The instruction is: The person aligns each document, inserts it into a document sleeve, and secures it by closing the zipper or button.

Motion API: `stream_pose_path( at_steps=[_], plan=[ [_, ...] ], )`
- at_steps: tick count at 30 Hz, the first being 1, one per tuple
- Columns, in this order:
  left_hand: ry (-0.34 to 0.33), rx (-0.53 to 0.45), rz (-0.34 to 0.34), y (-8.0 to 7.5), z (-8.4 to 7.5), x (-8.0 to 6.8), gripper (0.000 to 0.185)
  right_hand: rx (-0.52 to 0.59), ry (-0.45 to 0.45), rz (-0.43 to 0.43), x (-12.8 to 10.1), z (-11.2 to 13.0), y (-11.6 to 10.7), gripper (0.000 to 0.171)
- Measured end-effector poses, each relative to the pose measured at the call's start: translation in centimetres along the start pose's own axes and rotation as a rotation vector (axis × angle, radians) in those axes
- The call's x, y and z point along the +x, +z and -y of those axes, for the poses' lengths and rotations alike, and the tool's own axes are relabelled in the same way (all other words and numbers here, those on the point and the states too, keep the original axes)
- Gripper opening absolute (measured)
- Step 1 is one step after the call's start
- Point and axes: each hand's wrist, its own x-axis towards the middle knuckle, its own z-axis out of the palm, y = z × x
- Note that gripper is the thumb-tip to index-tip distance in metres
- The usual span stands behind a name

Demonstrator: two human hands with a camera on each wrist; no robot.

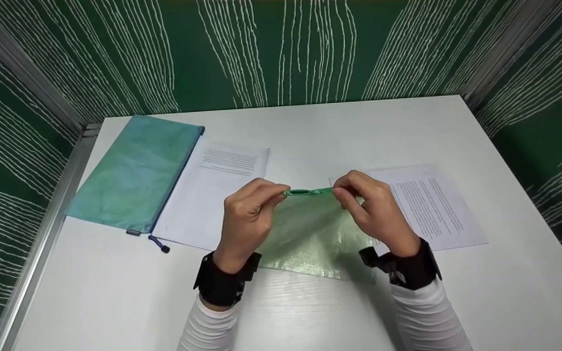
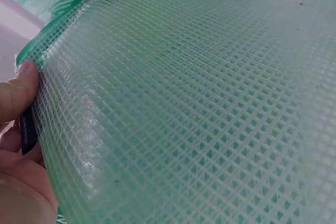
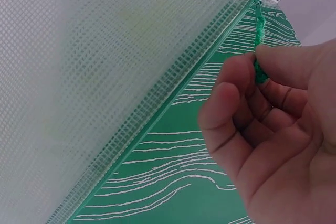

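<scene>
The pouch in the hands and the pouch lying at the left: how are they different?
The held pouch is pale green with green trim; the lying pouch is teal with dark blue trim.
The left hand pinches the held pouch, while the lying pouch rests flat on the table.
The right hand pinches the held pouch's green pull; the lying pouch's dark blue pull lies loose.
Both carry a small dark tag.

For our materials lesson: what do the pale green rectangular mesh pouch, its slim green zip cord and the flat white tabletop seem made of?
Pale green pouch: probably flexible plastic, glossy; it shines and shows a grid. Green zip cord: perhaps textile, finish uncertain; it looks braided or twisted. White tabletop: possibly laminate, smooth, satiny; faint grain lines show in reflected light.
</scene>
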Motion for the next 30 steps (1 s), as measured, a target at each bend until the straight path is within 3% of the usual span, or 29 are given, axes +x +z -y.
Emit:
stream_pose_path(
  at_steps=[25,30],
  plan=[
    [-0.020,-0.025,-0.084,-1.0,0.2,0.2,0.011,-0.036,0.160,-0.008,-0.1,-0.9,-0.7,0.004],
    [-0.020,-0.012,-0.086,-1.1,0.2,0.2,0.011,-0.039,0.159,-0.006,-0.1,-1.0,-0.8,0.004]
  ],
)
